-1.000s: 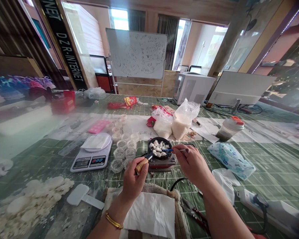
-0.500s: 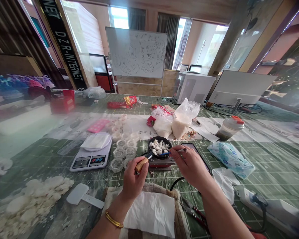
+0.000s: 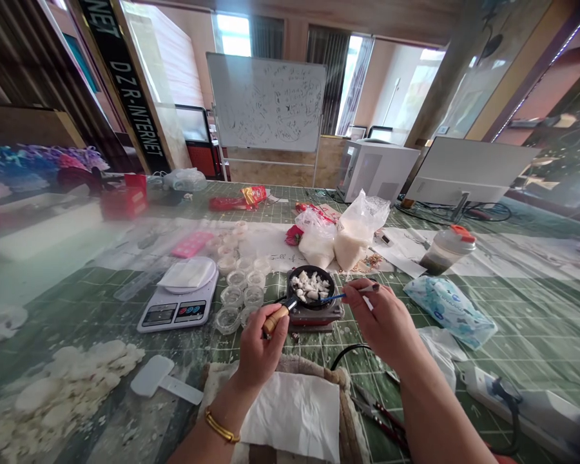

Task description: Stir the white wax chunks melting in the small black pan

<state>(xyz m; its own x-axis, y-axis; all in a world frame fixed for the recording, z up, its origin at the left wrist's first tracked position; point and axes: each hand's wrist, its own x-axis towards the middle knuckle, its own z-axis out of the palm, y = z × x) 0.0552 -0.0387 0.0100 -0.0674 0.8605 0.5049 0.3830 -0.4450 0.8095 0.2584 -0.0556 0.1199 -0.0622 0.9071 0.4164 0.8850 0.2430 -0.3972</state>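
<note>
My left hand [image 3: 260, 343] is closed around the wooden handle [image 3: 275, 319] of a small black frying pan [image 3: 332, 283]. White chunks [image 3: 312, 283] fill much of the pan, which rests on a small square hot plate [image 3: 314, 320]. Between the fingers of my right hand [image 3: 379, 319] is a thin blue stick [image 3: 337, 296] with a pale, dark-tipped end; its far tip reaches into the pan at the right edge of the chunks. A folded white tissue [image 3: 292, 415] lies on a striped towel [image 3: 352, 399] in front of me.
Left of the pan stand several clear small cups [image 3: 232, 296] and a white kitchen scale [image 3: 181, 306]. Bags of white granules [image 3: 352, 238] sit behind it. To the right are a tissue pack [image 3: 449, 309], scissors [image 3: 379, 412] and a power strip [image 3: 517, 399].
My right hand has moved right, drawing the blue stick partly back from the chunks toward the pan's right rim. My left hand still holds the pan handle in the same place.
</note>
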